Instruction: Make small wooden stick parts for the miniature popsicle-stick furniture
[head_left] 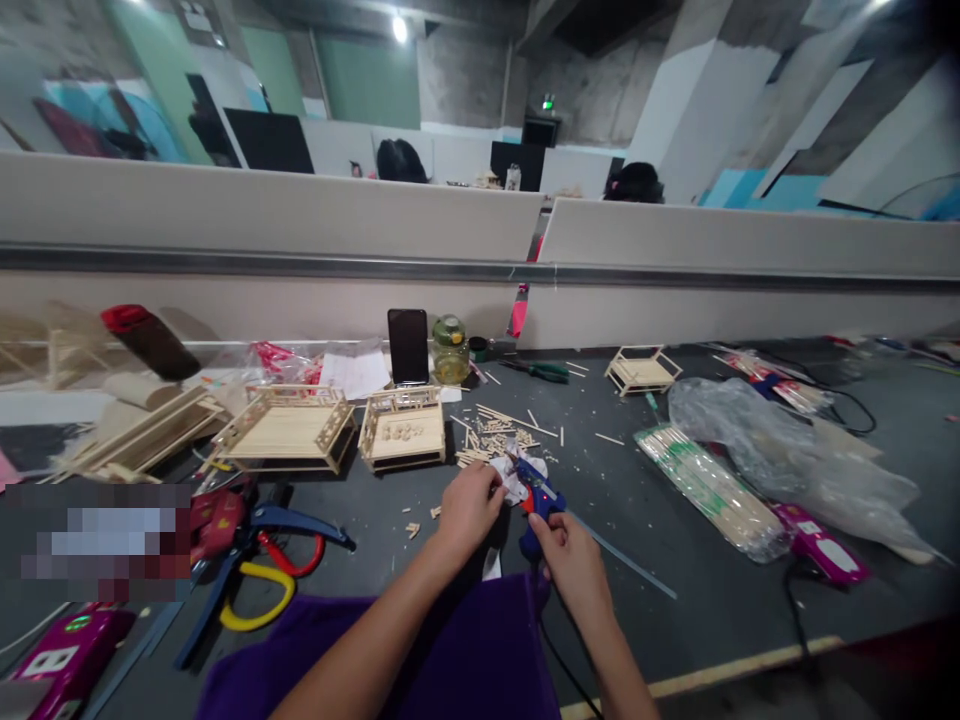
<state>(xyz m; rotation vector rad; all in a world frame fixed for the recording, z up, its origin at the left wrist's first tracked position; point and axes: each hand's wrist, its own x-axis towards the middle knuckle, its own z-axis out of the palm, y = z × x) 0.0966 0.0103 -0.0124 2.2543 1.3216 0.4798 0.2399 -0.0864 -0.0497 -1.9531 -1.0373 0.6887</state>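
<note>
One blue glue gun [546, 507] sits at mid-desk, in front of you, nozzle angled up and left over a white paper scrap [513, 484]. Your right hand [571, 560] has its fingers wrapped round the gun's handle. Your left hand [470, 502] is just beside the nozzle, thumb and fingertips drawn together by the paper; can't tell if they pinch anything. A long clear glue stick [630, 560] trails right from the gun's back end.

Just past your hands: a loose pile of short wooden sticks [495, 436]. Left of the pile, a small wooden frame [403, 440] carries little wooden bits, and a bigger wooden frame [289, 432] stands beside it. Behind them, you have a phone [408, 345] propped upright next to a green bottle [450, 350], then pliers [550, 371] lying flat.

To your right: a bagged bundle of sticks [709, 485], a crumpled plastic bag [780, 450], a pink power strip [821, 545]. To your left: yellow-and-red-handled scissors [259, 600] and a blue-handled cutter [296, 520]. Purple cloth [480, 650] lies under your forearms. Over the divider [300, 212], two heads show.
</note>
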